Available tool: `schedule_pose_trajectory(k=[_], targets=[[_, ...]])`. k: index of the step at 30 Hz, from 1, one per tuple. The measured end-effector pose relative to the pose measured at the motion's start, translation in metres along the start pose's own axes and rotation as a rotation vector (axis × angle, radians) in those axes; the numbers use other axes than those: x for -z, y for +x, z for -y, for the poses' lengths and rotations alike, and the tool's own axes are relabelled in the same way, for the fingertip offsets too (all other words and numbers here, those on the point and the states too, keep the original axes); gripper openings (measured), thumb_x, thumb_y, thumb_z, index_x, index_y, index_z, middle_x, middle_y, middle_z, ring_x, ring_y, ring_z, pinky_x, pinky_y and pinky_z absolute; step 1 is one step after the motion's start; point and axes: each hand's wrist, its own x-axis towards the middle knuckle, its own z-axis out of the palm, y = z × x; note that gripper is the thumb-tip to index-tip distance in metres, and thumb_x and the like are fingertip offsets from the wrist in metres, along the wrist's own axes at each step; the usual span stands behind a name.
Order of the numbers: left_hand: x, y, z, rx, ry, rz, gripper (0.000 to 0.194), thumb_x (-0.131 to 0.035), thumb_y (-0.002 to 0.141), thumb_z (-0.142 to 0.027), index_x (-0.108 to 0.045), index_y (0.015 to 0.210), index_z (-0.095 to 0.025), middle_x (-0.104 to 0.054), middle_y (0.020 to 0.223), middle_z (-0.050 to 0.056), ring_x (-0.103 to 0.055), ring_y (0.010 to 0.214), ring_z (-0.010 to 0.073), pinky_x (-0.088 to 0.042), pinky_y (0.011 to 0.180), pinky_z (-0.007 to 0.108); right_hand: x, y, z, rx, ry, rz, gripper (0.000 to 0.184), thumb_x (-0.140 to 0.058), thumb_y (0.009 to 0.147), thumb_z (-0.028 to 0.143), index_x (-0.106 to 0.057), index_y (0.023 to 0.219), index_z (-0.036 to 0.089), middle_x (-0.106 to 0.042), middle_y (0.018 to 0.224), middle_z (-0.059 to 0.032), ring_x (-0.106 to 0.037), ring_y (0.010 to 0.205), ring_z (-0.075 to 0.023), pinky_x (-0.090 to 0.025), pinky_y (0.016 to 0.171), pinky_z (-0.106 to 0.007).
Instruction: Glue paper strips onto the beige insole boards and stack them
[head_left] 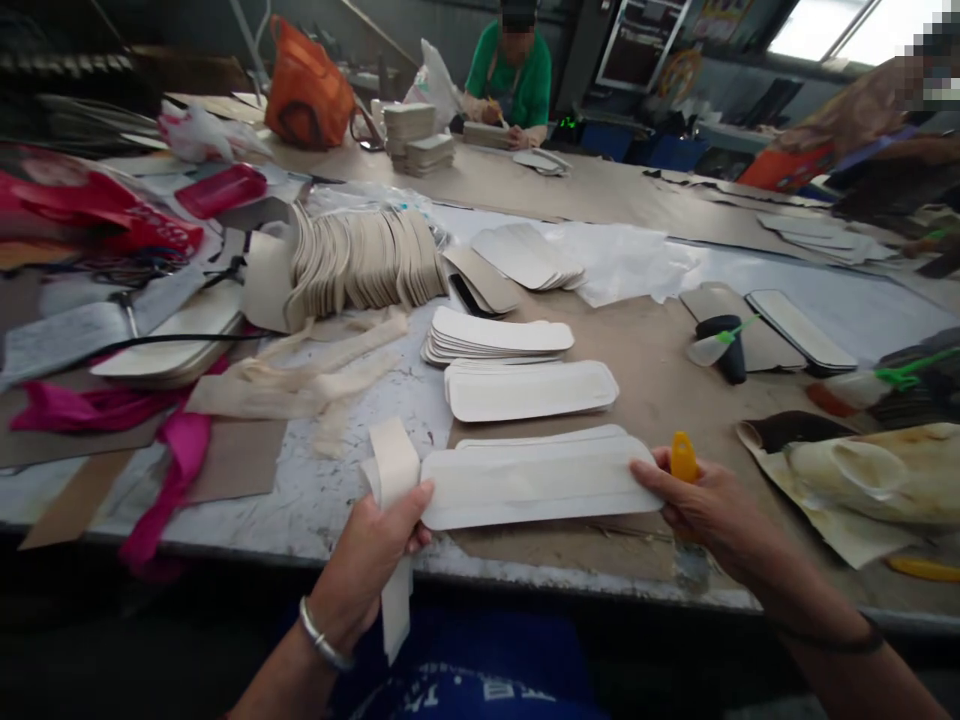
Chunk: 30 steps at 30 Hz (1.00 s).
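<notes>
A long white panel with rounded corners (532, 485) is held level above the near table edge. My left hand (382, 540) is closed, pinching the panel's left end. A cream fabric strip (395, 460) is also in that hand, and its tail hangs below the fingers. My right hand (701, 505) is closed with the thumb on the panel's right end. It also grips a yellow-handled tool (682, 457), whose working end I cannot make out. Just behind are a stack of white panels (532, 390) and another fanned stack (499, 335).
A long row of beige curved pieces (360, 260) stands at the back left. Loose cloth strips (300, 380) and pink fabric (184, 450) lie left. At right are a green-tipped bottle (712, 347) and a stained cloth (862, 475). A person in green (514, 75) works across the table.
</notes>
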Motion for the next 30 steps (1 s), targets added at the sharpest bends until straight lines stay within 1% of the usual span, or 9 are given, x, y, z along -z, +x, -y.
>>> schedule_pose_trajectory(k=[2,7,11,15,18,20,23,26,30], targets=[[0.005,-0.001,0.0,0.027,-0.031,0.02,0.04,-0.071,0.058,-0.05,-0.061,0.072,-0.014,-0.059,0.056,-0.001,-0.05,0.05,0.0121,-0.042,0.046,0.022,-0.003,-0.001,0.002,0.02,-0.015,0.023,0.045,-0.067,0.064,0.06,-0.049,0.067,0.019,-0.038,0.041,0.0091,-0.03,0.038,-0.006,-0.021,0.037,-0.02],[0.009,-0.002,-0.004,0.135,-0.244,0.131,0.045,-0.078,0.06,-0.036,-0.065,0.096,-0.012,-0.071,0.079,0.007,-0.065,0.071,0.021,-0.054,0.065,0.028,-0.01,-0.004,0.005,0.087,0.061,0.086,0.045,-0.068,0.066,0.058,-0.047,0.063,0.018,-0.039,0.042,0.0083,-0.032,0.039,-0.0054,-0.022,0.038,-0.019],[0.011,-0.001,-0.01,0.261,-0.435,0.17,0.035,-0.078,0.061,-0.018,-0.066,0.094,-0.013,-0.072,0.078,0.007,-0.066,0.064,0.0208,-0.056,0.06,0.029,-0.015,-0.006,0.007,0.092,0.354,0.171,0.047,-0.072,0.065,0.056,-0.044,0.068,0.019,-0.035,0.043,0.0109,-0.025,0.038,-0.0031,-0.017,0.038,-0.017],[0.01,0.003,-0.013,0.323,-0.47,0.17,0.025,-0.074,0.064,-0.012,-0.068,0.088,-0.011,-0.071,0.072,0.009,-0.065,0.057,0.0192,-0.056,0.058,0.029,-0.018,-0.004,0.004,0.098,0.506,0.21,0.046,-0.074,0.066,0.053,-0.042,0.068,0.019,-0.032,0.045,0.0115,-0.022,0.039,-0.0018,-0.014,0.038,-0.017],[0.008,0.006,-0.013,0.304,-0.401,0.161,0.029,-0.074,0.064,-0.018,-0.067,0.092,-0.015,-0.071,0.073,0.007,-0.066,0.06,0.0214,-0.057,0.06,0.032,-0.016,-0.004,0.003,0.131,0.443,0.168,0.044,-0.071,0.069,0.053,-0.043,0.069,0.019,-0.033,0.049,0.0107,-0.024,0.039,-0.0024,-0.016,0.038,-0.017],[0.007,0.008,-0.012,0.259,-0.292,0.11,0.027,-0.075,0.066,-0.027,-0.067,0.089,-0.018,-0.071,0.07,0.003,-0.064,0.059,0.0191,-0.056,0.059,0.029,-0.013,-0.004,0.004,0.181,0.316,0.113,0.04,-0.066,0.073,0.052,-0.044,0.07,0.019,-0.035,0.051,0.0095,-0.028,0.041,-0.0042,-0.021,0.039,-0.018],[0.005,0.011,-0.008,0.127,-0.019,0.04,0.029,-0.072,0.068,-0.045,-0.064,0.066,-0.017,-0.062,0.049,-0.001,-0.054,0.047,0.0132,-0.046,0.045,0.019,-0.01,-0.004,0.008,0.276,0.082,0.013,0.032,-0.058,0.08,0.047,-0.045,0.068,0.02,-0.037,0.053,0.007,-0.034,0.045,-0.0079,-0.028,0.041,-0.02],[0.003,0.014,-0.006,0.023,0.176,0.071,0.045,-0.064,0.068,-0.058,-0.059,0.049,-0.018,-0.056,0.041,0.003,-0.046,0.041,0.0146,-0.041,0.041,0.024,-0.01,-0.002,0.01,0.364,-0.075,-0.068,0.026,-0.053,0.081,0.041,-0.045,0.066,0.021,-0.04,0.055,0.0048,-0.038,0.049,-0.0104,-0.033,0.044,-0.021],[0.003,0.019,-0.007,-0.004,0.286,0.099,0.053,-0.057,0.068,-0.063,-0.058,0.038,-0.019,-0.054,0.04,0.005,-0.044,0.041,0.0163,-0.042,0.045,0.029,-0.01,0.001,0.01,0.406,-0.151,-0.085,0.024,-0.05,0.081,0.04,-0.046,0.067,0.022,-0.043,0.059,0.0029,-0.04,0.053,-0.0124,-0.036,0.047,-0.022]])
